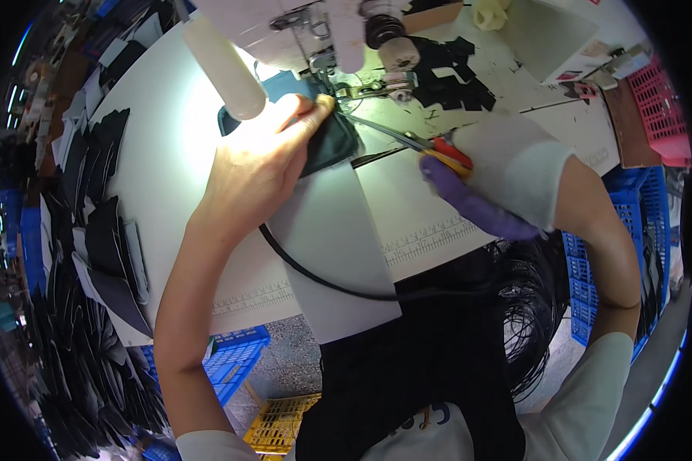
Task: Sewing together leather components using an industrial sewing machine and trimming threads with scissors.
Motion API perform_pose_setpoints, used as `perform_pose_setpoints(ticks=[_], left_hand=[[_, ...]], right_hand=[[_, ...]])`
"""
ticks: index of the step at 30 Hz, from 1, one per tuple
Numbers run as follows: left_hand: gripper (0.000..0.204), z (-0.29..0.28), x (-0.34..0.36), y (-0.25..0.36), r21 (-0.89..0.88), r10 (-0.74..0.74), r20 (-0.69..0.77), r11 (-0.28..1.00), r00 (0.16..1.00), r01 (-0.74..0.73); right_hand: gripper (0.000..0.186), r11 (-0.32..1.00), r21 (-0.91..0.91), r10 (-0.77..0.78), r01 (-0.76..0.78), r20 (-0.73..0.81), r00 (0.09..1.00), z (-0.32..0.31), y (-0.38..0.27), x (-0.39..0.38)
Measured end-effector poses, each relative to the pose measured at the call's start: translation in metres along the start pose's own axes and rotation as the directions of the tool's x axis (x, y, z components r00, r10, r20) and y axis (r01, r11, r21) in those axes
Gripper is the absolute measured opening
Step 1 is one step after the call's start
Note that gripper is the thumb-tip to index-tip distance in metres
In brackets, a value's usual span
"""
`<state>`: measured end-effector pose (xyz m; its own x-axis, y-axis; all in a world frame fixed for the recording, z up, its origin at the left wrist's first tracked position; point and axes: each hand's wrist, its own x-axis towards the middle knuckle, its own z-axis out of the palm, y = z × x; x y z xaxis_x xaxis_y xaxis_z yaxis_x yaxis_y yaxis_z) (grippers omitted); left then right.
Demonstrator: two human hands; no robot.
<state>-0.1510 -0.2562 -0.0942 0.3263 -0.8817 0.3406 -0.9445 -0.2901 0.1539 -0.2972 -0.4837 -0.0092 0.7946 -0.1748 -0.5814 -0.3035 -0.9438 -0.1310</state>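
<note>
A dark green-black fabric piece [332, 150] lies beneath the sewing machine head [281, 34], close to its presser foot. My left hand [260, 165] is bare and pinches the piece near the needle area, thumb and fingers together. My right hand [500, 173], in a white and purple glove, is closed round scissors [396, 134] with red and yellow handles. Their blades point left and reach the edge of the fabric beside the machine foot. A black cord [315, 278] runs from below the fabric, over a pale grey strip [334, 253], toward my lap.
Stacks of dark cut pieces [104, 246] stand along the table's left edge. Black scraps [454, 77] lie right of the machine. A coil of black cord [527, 315] hangs at my lap. Blue crates [584, 269] and a pink basket [657, 107] are on the right.
</note>
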Motion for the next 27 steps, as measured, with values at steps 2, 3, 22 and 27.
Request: perform_pose_setpoints(ticks=[2, 3, 22, 27], left_hand=[[0.037, -0.001, 0.002, -0.002, -0.009, -0.002, 0.013, 1.000, 1.000, 0.003], [0.037, -0.002, 0.004, -0.004, -0.011, -0.004, 0.016, 1.000, 1.000, 0.004], [0.047, 0.010, 0.003, -0.038, -0.024, -0.189, -0.062, 0.982, 0.980, 0.187], [0.045, 0.003, -0.013, -0.025, 0.020, -0.187, -0.106, 0.982, 0.977, 0.190]], right_hand=[[0.041, 0.999, -0.046, 0.029, -0.029, -0.015, 0.999, -0.002, 0.000, 0.007], [0.042, 0.998, -0.059, 0.037, -0.039, -0.027, 0.999, -0.002, 0.002, 0.010], [0.026, 0.957, 0.132, 0.290, -0.259, -0.498, 0.817, 0.042, 0.107, -0.035], [0.025, 0.946, 0.015, 0.283, -0.325, -0.533, 0.797, 0.043, 0.138, -0.029]])
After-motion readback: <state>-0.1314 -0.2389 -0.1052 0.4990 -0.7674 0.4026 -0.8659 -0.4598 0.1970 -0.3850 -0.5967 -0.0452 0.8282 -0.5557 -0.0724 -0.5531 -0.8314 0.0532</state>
